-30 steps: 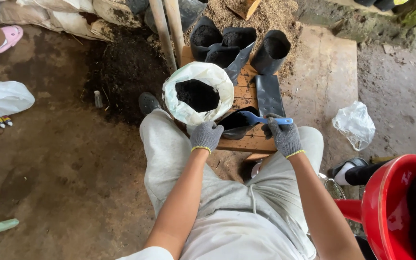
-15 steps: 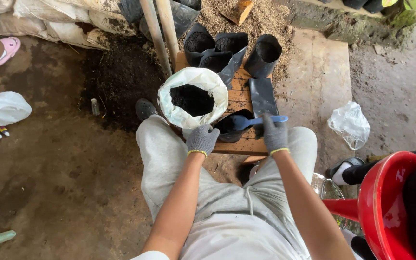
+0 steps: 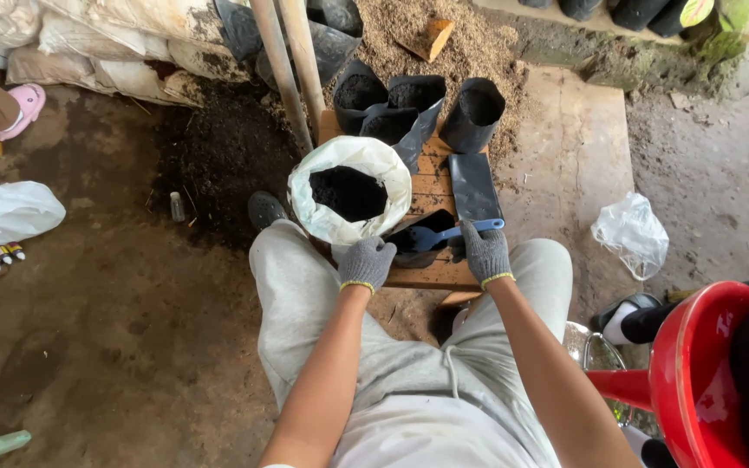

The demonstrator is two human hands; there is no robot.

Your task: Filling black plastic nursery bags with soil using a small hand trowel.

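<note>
Both hands (image 3: pixel 426 258) remain at the black bag (image 3: pixel 416 245), blue scoop (image 3: pixel 444 234) still dipped inside.

A blue-handled scoop (image 3: pixel 444 235) lay tipped into a small black nursery bag (image 3: pixel 418 244), open-mouthed and dark with soil, which stood on the wooden pallet beside the white soil sack.
</note>
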